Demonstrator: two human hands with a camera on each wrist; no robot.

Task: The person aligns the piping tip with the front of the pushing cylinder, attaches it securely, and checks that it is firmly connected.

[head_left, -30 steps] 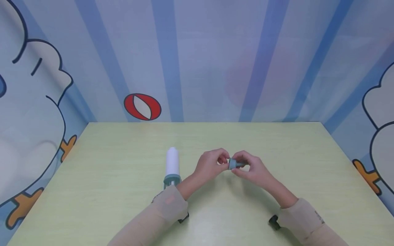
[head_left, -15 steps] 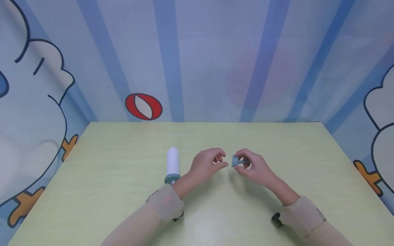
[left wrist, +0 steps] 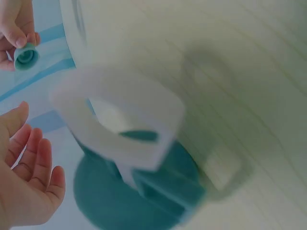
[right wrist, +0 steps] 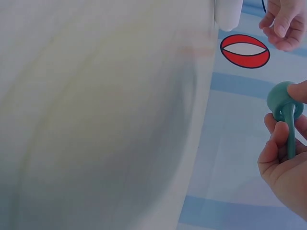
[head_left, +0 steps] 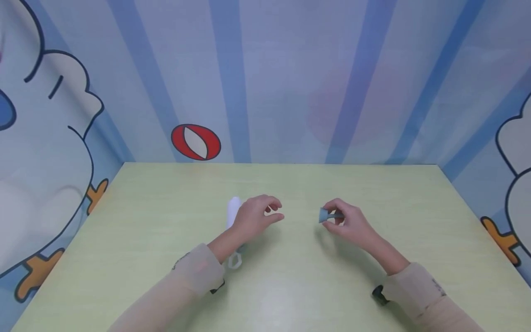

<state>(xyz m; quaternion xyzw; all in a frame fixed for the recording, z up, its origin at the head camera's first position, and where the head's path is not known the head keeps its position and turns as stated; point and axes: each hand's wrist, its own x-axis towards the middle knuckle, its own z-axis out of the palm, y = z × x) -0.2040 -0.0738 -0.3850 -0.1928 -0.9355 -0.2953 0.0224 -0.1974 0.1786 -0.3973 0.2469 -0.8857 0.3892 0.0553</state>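
My right hand point(head_left: 353, 226) pinches a small teal cup-shaped piece with a thin stem point(head_left: 323, 215) above the table. The right wrist view shows its rounded cup point(right wrist: 278, 98) between thumb and fingers, the stem running down along the palm. To the left, my left hand point(head_left: 252, 216) holds nothing, its fingers loosely bent and apart from the thumb. Beneath that hand and wrist, partly hidden, lies a white tube point(head_left: 233, 208) with a rounded end. In the left wrist view its teal flange point(left wrist: 120, 201) and white looped handle point(left wrist: 115, 86) appear close and blurred.
The pale green tabletop point(head_left: 286, 286) reaches back to a blue striped backdrop point(head_left: 282, 83) with a printed red and white ball point(head_left: 196, 142). Printed cartoon panels flank both sides. A dark wrist camera point(head_left: 379, 295) hangs below the right sleeve.
My left hand has let go of the teal piece and moved left, over the white tube. My right hand has shifted slightly right, still pinching the teal piece.
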